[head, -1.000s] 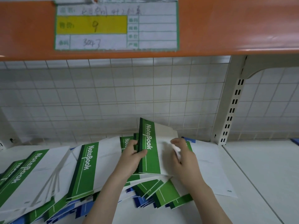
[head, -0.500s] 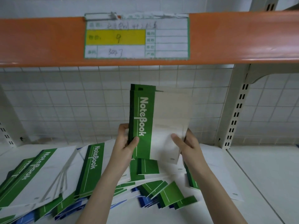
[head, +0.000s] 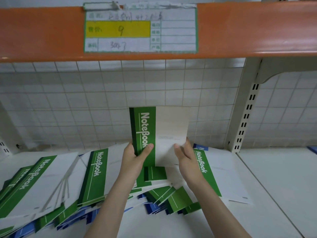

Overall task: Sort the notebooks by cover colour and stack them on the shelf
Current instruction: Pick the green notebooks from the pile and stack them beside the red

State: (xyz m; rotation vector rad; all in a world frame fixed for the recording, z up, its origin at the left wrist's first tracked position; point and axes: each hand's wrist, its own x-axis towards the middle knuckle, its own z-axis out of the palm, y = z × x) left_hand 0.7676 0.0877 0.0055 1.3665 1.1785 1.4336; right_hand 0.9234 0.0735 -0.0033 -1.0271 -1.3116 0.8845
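I hold a green-and-white notebook (head: 159, 133) upright above the pile, its cover facing me. My left hand (head: 135, 155) grips its green spine edge, thumb on the cover. My right hand (head: 184, 154) holds its white lower right corner. Below lies a loose pile of green-covered notebooks (head: 96, 177) spread over the white shelf (head: 277, 182), with blue-covered notebooks (head: 152, 207) showing underneath. One green notebook (head: 221, 177) lies flat to the right of my hands.
An orange shelf beam (head: 257, 30) with a white and yellow label (head: 140, 28) runs overhead. A wire grid back panel (head: 85, 103) stands behind. A cream slotted upright (head: 247, 114) divides the shelf; a blue edge (head: 312, 149) shows at far right.
Both hands lifted the green notebook off the pile and raised it upright in front of the grid panel. The camera tilted up a little.
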